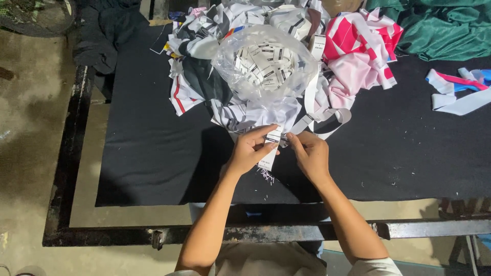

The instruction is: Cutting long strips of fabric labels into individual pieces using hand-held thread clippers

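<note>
Left hand (249, 150) and right hand (308, 152): both pinch one white label strip (271, 146) over the black cloth (153, 148). Clear bag of labels (264, 64) at 12 o'clock, fabric scraps (199, 51) around it; pink cloth (358, 56) at 1; green cloth (440, 25) at 2.

arms: bare | sleeve (376, 267): short, white | no gloves
</note>
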